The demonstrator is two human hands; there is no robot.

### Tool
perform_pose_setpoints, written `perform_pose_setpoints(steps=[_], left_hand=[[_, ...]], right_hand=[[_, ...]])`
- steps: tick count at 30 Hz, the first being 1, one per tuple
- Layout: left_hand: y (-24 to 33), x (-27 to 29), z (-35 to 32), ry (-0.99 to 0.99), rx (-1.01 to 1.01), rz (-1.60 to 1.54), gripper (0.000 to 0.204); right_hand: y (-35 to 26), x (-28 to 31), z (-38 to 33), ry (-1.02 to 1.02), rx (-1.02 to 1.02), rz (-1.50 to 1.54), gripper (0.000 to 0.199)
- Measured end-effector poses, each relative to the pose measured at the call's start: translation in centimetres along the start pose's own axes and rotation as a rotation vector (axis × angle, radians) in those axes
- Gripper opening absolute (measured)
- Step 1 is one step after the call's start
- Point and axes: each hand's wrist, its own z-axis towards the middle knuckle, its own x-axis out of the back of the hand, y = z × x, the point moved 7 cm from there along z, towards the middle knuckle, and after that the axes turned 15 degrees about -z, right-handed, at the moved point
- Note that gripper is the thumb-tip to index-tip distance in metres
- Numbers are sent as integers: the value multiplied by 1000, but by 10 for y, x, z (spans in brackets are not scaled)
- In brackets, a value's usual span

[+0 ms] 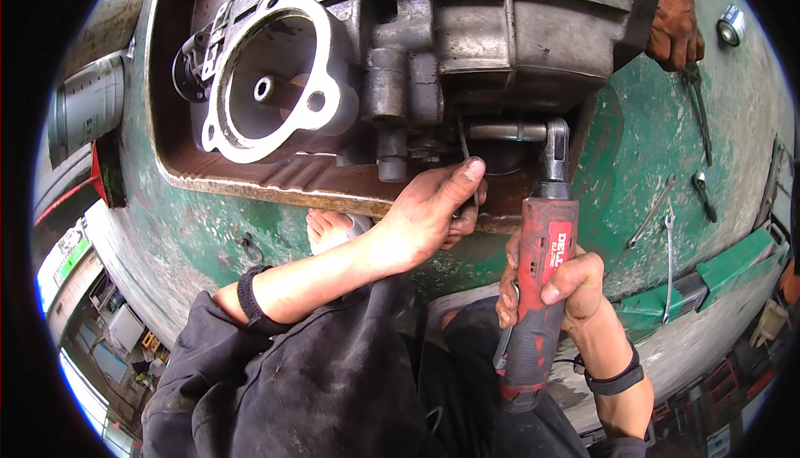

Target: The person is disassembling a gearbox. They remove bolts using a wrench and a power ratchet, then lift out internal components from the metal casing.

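Observation:
A large grey metal gearbox housing point(533, 25) lies in a rusty brown metal tray point(275, 179). My right hand point(575, 287) is wrapped round a red and black cordless ratchet point(542, 291). From its head, a socket extension point(508, 131) points left under the housing's near edge. My left hand point(437, 208) is closed, thumb pressed to fingers, on a thin metal rod point(463, 135) that rises toward the housing's underside. The rod's far end and whatever the socket meets are hidden. Left of them, the housing has a round opening with a bright flange point(321, 33).
A co-worker's hand point(675, 33) hangs at the upper right by a dark long-handled tool point(700, 116). Wrenches point(669, 266) and a ratchet point(705, 197) lie on the green floor, near a green tool case point(742, 270). Buckets point(87, 108) stand left.

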Motion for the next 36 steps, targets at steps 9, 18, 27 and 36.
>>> perform_pose_setpoints(steps=[9, 18, 27, 36], left_hand=[[0, -3, 2, -17, 1, 80, 50], [-3, 0, 5, -3, -36, 109, 49], [-4, 0, 7, -21, -63, 127, 47], [-4, 0, 9, -45, -72, 166, 50]], right_hand=[[1, 1, -1, 21, 4, 12, 58], [1, -1, -2, 23, -17, 6, 57], [-1, -1, -2, 14, 6, -3, 57], [0, 0, -3, 25, 6, -1, 59]])
